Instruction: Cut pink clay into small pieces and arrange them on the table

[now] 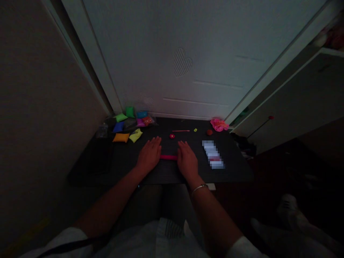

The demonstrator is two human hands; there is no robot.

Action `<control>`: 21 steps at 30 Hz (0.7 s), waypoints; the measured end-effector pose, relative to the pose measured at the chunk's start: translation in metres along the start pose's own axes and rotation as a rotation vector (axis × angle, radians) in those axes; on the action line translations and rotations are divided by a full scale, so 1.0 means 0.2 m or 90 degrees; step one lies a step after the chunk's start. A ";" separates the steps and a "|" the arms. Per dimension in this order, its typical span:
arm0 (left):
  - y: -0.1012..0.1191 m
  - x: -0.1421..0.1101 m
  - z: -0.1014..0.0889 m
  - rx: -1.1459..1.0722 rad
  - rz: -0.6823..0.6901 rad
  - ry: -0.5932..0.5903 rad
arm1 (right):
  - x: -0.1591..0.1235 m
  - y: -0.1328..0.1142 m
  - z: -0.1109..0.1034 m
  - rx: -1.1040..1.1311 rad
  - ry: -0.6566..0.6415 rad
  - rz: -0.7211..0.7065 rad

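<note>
A thin pink-red roll of what looks like modelling clay lies across the dark tabletop. My left hand rests flat over its left end, fingers stretched forward. Over the right end lies my right hand, also flat, its fingers extended. Both palms hide the roll's ends. Just beyond the hands are a small red round piece with a pale centre and a thin pink stick. A tiny yellow-green bit and a dark red lump sit farther right.
Several coloured soft packets, including an orange one and a yellow one, lie at the back left. A blurred lit phone is right of my right hand. A pink ruffled piece stands in the back right corner, by the white panel.
</note>
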State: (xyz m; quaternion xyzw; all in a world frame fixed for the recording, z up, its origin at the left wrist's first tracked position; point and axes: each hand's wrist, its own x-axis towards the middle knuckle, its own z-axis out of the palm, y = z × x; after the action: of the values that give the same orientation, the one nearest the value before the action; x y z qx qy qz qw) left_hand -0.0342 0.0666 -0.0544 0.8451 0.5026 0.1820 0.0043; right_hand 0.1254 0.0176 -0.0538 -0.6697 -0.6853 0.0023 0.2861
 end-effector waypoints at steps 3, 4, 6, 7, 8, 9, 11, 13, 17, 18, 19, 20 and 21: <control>0.05 0.11 0.04 0.047 -0.066 0.020 | 0.13 -0.06 0.07 -0.039 0.016 0.031; 0.07 0.14 0.06 0.057 -0.077 0.008 | 0.17 -0.08 0.10 -0.051 0.006 0.043; 0.08 0.15 0.10 0.068 -0.089 -0.020 | 0.20 -0.10 0.14 -0.070 -0.028 0.062; 0.09 0.14 0.11 0.072 -0.092 -0.029 | 0.20 -0.10 0.15 -0.077 -0.046 0.067; 0.09 0.11 0.12 0.075 -0.095 -0.034 | 0.18 -0.10 0.16 -0.083 -0.061 0.068; 0.09 0.07 0.13 0.077 -0.096 -0.037 | 0.15 -0.11 0.16 -0.087 -0.075 0.064; 0.11 -0.02 0.12 0.079 -0.095 -0.043 | 0.06 -0.12 0.15 -0.093 -0.094 0.053; 0.12 -0.09 0.12 0.076 -0.092 -0.049 | -0.03 -0.13 0.13 -0.103 -0.104 0.047; 0.11 -0.05 0.11 0.062 -0.106 -0.030 | 0.00 -0.13 0.13 -0.126 -0.094 0.073; 0.11 0.00 0.11 0.061 -0.112 -0.026 | 0.05 -0.12 0.14 -0.133 -0.084 0.087; 0.10 0.06 0.12 0.060 -0.119 -0.027 | 0.10 -0.11 0.15 -0.141 -0.075 0.103; 0.09 0.11 0.12 0.057 -0.121 -0.039 | 0.15 -0.10 0.15 -0.146 -0.080 0.114; 0.08 0.14 0.12 0.054 -0.116 -0.051 | 0.18 -0.09 0.16 -0.148 -0.089 0.118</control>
State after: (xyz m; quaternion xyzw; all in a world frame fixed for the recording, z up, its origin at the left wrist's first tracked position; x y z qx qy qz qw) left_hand -0.0008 0.0876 -0.0654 0.8019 0.5841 0.1255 0.0053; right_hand 0.0991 0.0611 -0.0592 -0.7568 -0.6345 -0.0042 0.1567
